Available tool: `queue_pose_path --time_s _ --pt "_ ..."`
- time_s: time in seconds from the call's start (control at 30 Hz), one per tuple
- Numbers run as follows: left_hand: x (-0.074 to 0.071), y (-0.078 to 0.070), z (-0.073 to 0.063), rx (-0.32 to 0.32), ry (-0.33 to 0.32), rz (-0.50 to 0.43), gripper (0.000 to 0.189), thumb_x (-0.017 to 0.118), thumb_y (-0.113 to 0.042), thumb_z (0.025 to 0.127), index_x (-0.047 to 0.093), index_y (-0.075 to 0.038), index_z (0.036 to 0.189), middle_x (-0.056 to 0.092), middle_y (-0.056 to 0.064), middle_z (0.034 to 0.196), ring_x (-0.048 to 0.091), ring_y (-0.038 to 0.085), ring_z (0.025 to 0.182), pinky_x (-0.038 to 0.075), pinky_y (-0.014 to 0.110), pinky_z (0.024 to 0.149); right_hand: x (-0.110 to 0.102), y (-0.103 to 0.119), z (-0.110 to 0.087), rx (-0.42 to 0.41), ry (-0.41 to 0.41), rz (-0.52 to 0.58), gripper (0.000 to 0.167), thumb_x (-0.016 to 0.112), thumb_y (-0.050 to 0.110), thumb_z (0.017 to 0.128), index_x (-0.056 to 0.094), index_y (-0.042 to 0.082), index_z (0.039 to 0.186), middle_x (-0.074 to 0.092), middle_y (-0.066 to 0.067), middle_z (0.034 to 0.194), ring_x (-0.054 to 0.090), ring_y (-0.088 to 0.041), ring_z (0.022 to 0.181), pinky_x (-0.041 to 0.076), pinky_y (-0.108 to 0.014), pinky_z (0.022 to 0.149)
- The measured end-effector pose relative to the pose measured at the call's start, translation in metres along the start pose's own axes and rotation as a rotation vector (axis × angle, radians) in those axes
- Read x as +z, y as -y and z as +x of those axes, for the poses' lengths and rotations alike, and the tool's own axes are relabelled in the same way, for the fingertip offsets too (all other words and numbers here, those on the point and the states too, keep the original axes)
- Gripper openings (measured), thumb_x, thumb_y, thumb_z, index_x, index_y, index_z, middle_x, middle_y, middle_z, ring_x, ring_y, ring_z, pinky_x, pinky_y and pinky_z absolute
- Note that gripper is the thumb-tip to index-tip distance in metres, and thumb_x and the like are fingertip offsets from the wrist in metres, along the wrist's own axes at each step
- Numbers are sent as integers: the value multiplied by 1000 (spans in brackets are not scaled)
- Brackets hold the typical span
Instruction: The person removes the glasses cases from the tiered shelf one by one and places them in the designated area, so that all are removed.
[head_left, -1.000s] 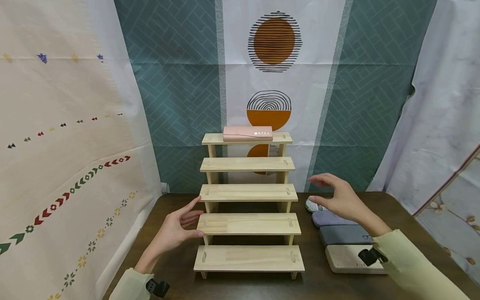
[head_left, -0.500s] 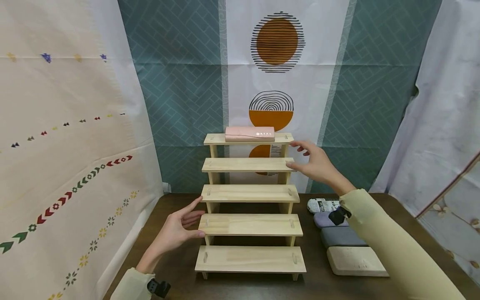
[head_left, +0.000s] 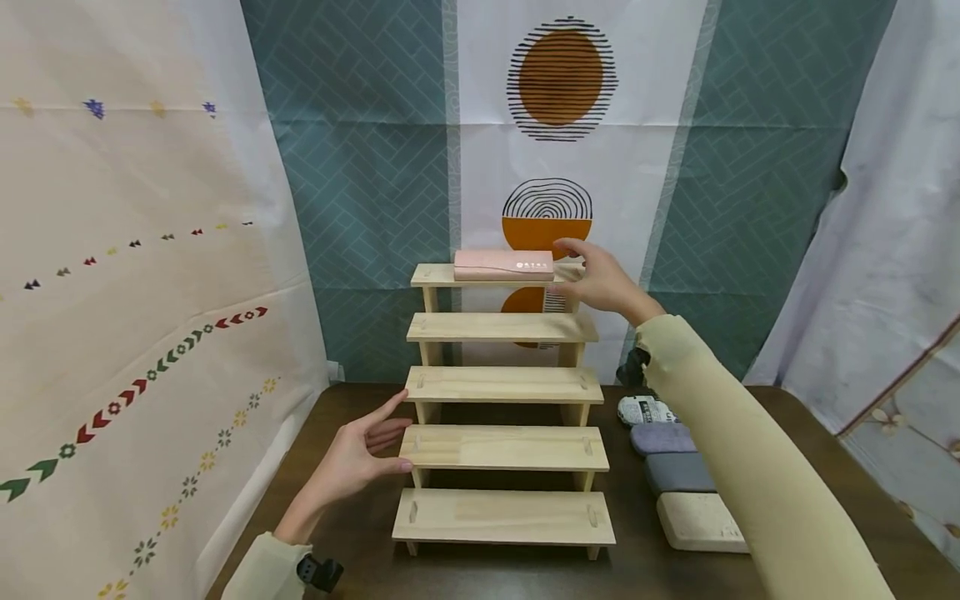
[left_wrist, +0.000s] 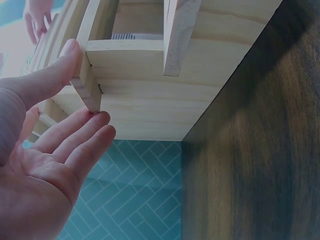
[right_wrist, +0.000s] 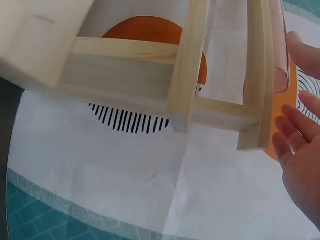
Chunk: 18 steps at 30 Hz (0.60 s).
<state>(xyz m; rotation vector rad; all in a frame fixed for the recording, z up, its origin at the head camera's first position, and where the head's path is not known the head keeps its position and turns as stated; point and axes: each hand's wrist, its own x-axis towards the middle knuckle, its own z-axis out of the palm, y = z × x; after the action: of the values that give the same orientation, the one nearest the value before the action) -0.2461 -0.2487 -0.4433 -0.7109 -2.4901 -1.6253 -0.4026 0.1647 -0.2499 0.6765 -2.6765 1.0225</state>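
Note:
A pale wooden tiered shelf (head_left: pixel 504 447) stands on the dark table, its boards rising like steps toward the back. On its top board lies a pink glasses case (head_left: pixel 503 266) with small white lettering. My left hand (head_left: pixel 352 458) holds the left end of a lower board, thumb on one edge and fingertips on the other, as the left wrist view shows. Beside the right end of the pink case is my right hand (head_left: pixel 600 279), thumb and fingers spread apart with nothing between them. The right wrist view shows the thumb (right_wrist: pixel 305 55) close to the case (right_wrist: pixel 280 45).
Right of the shelf, a row of cases lies on the table (head_left: pixel 675 575): a white one with black print (head_left: pixel 645 409), a purple one (head_left: pixel 662 438), a grey one (head_left: pixel 678 472) and a cream one (head_left: pixel 697 523). Cloth curtains hang behind and on both sides.
My right hand has moved from above the row of cases, left and up to the pink case's right end. The left hand has stayed at the shelf. The pink case lies where it was.

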Motion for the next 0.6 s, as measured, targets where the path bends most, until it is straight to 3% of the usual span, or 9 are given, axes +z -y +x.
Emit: queue_pose_path --time_s 0.1,0.23,0.4,0.6 --pt "1 0 -1 -4 1 -1 104 94 -5 77 40 -23 165 63 22 141 62 38 130 53 51 103 4 1 10 14 19 -11 81 83 26 94 42 7 160 40 -16 163 36 -40 148 30 -62 122" --pt "2 0 -2 -11 4 2 105 94 -5 77 40 -23 165 63 23 141 62 38 129 55 46 102 8 2 20 31 64 -20 82 81 29 96 39 6 162 39 -17 164 46 -41 142 35 -59 121" --pt "1 1 0 0 4 -9 105 94 -5 77 40 -24 165 62 22 143 62 37 130 55 46 103 11 3 28 6 92 10 73 78 21 99 42 -2 158 49 -23 153 54 -42 133 46 -53 114" --pt "-1 2 1 -3 4 -7 105 95 -5 77 41 -25 165 63 22 141 62 37 130 54 47 103 9 2 30 -16 82 15 65 79 21 97 51 -4 150 55 -24 143 52 -41 130 45 -53 115"
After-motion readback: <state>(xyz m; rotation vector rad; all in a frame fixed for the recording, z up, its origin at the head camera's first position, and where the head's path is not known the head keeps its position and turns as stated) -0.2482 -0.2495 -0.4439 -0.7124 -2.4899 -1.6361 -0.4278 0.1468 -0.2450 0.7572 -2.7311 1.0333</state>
